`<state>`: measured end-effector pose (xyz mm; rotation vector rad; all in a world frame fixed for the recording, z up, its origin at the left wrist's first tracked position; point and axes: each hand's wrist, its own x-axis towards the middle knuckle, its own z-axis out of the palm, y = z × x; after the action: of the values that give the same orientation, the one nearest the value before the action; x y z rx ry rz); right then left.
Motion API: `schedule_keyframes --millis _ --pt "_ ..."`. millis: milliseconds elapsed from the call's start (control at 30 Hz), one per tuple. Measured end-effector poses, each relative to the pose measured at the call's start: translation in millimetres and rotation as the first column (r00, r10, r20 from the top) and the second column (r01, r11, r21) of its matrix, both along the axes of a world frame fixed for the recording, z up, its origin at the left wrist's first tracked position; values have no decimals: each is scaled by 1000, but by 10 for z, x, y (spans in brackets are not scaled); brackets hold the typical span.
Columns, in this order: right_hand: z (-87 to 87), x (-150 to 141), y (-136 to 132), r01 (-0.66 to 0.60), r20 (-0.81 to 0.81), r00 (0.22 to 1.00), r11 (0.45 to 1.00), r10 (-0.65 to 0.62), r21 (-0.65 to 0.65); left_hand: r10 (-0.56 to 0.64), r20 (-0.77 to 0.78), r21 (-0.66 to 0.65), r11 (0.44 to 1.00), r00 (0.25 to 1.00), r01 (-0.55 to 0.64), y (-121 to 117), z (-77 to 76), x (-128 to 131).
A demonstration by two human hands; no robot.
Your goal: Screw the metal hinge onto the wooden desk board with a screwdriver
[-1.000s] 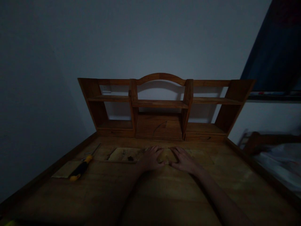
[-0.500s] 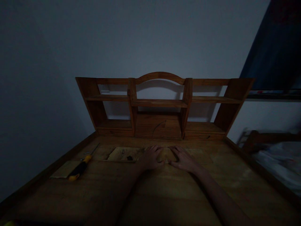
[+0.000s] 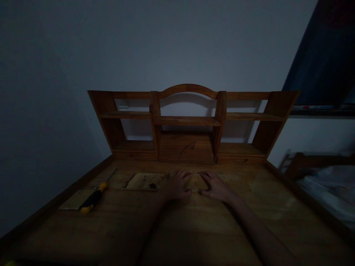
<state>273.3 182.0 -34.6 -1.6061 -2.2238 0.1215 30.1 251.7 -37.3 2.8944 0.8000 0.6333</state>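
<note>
The room is dim. My left hand [image 3: 177,184] and my right hand [image 3: 215,186] lie flat side by side on a wooden desk [image 3: 194,225], fingers stretched out over a long pale wooden panel [image 3: 146,181] set near the back of the desk top. Neither hand holds anything. A screwdriver with a yellow and black handle [image 3: 94,197] lies to the left, its handle end resting on a small pale wood piece [image 3: 74,200], well apart from my left hand.
A wooden shelf unit with an arched top [image 3: 188,122] stands at the back of the desk against a grey wall. Raised rails run along the desk's left and right edges. A bed with white bedding [image 3: 330,188] lies to the right.
Both hands have stayed flat on the panel, with the thumbs now slightly apart. The view has shifted a little.
</note>
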Motion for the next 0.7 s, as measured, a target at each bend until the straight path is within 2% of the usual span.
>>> schedule_keyframes --millis 433,700 --pt "18 -11 -23 -14 -8 1000 1000 14 6 45 -34 -23 999 998 -46 0 -14 24" --pt "9 2 -14 -26 3 1000 999 26 19 20 -22 -16 1000 1000 -20 3 8 12"
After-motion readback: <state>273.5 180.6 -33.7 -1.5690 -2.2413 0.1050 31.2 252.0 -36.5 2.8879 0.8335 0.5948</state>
